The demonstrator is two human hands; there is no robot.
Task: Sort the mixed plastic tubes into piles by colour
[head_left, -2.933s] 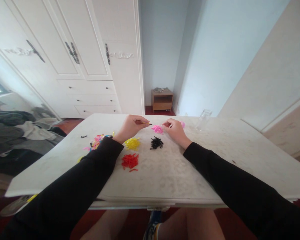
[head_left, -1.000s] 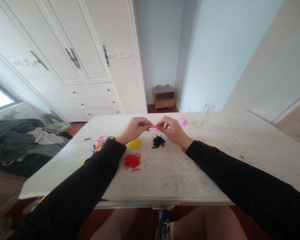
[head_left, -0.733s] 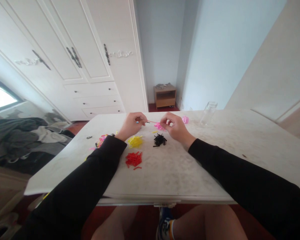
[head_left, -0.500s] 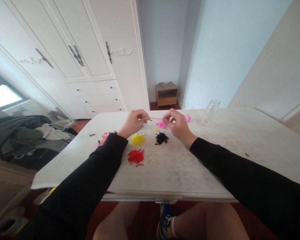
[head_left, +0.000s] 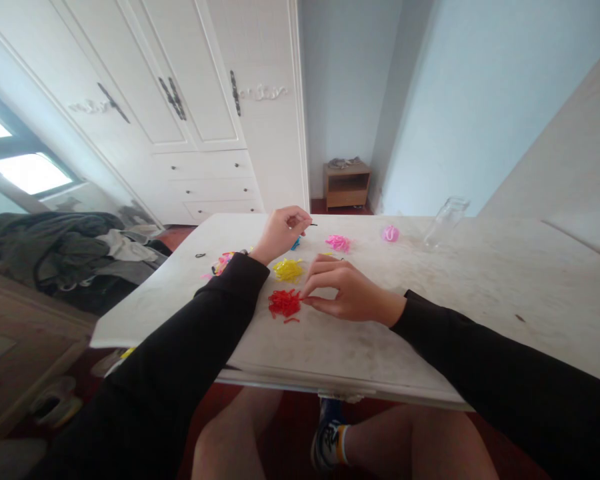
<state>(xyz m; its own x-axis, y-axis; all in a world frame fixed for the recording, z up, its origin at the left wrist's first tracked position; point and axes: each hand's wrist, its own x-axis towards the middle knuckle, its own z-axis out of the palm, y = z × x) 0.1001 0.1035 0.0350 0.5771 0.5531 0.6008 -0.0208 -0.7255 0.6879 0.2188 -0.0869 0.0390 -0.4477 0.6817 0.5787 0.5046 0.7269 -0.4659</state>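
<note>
My left hand (head_left: 286, 232) is closed in a pinch above the far part of the table, with a small black rubber band (head_left: 314, 225) poking out from its fingertips. Lower down, the thumb and forefinger of my right hand (head_left: 349, 291) meet at the right edge of a pile of red rubber bands (head_left: 283, 304), and a bit of red shows at their tips. Between the hands lies a yellow rubber band pile (head_left: 288, 270). Blue bands (head_left: 296, 244) peek out under my left hand. My right hand mostly covers the black pile.
Pink rubber bands (head_left: 339, 243) lie farther back, near a pink ball-like bundle (head_left: 390, 233). A clear glass jar (head_left: 446, 221) stands at the table's back right. Mixed coloured bands (head_left: 223, 263) sit by my left sleeve. Clothes (head_left: 65, 260) are heaped left of the white table (head_left: 380, 360).
The red band stretched between my hands no longer shows there. My right hand has come down toward me to the red pile; my left keeps its pinch. The view has shifted slightly left.
</note>
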